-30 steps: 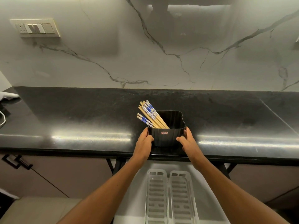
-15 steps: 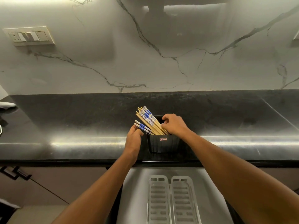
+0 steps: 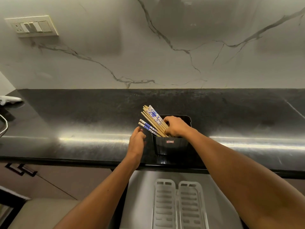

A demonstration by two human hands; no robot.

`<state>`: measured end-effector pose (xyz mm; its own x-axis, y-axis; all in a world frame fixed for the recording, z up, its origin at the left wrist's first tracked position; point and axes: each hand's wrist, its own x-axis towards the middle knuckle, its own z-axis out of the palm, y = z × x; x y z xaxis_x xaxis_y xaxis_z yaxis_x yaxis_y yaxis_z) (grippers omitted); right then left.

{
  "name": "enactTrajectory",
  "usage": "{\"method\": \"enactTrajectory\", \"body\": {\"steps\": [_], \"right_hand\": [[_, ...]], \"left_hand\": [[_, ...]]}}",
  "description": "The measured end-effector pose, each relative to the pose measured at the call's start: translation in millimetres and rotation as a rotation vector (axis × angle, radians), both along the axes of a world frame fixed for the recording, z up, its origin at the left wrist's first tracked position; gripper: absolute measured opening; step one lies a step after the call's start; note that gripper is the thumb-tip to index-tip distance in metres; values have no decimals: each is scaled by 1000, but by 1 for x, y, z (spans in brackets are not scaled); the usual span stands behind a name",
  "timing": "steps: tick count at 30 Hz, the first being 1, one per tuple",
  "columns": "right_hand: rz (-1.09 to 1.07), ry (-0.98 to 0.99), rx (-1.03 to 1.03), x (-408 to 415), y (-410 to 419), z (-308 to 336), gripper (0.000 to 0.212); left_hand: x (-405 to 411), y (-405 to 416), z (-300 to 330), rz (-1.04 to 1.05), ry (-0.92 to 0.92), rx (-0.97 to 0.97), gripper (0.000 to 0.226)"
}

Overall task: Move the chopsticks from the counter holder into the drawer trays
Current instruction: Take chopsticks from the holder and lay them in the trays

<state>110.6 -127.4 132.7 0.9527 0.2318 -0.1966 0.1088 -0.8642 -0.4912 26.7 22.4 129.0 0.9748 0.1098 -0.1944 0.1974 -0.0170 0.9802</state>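
Nearest, the open drawer (image 3: 142, 195) holds two slotted white trays (image 3: 179, 204) side by side, empty and seemingly ready to take what comes down; just above, on the front edge of the dark counter (image 3: 82, 123), the left hand (image 3: 137, 142) hovers half-curled beside the black holder (image 3: 170, 146), touching nothing, probably waiting to steady it or receive a bundle. Beyond it the right hand (image 3: 175, 127) reaches into the holder's mouth, fingers closed around the chopsticks (image 3: 153, 120), which lean left with their blue-patterned ends fanned above the rim.
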Motion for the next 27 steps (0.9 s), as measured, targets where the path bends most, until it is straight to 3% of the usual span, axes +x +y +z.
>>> {"method": "enactTrajectory", "body": {"steps": [7, 16, 27], "right_hand": [[14, 59, 12, 5, -6, -4, 43], [-45, -51, -37, 4, -6, -6, 23], [-72, -197, -66, -6, 0, -2, 23]], "left_hand": [[5, 0, 1, 0, -10, -5, 38], [8, 9, -6, 43, 12, 29, 39], [8, 10, -10, -2, -64, 44, 20]]}}
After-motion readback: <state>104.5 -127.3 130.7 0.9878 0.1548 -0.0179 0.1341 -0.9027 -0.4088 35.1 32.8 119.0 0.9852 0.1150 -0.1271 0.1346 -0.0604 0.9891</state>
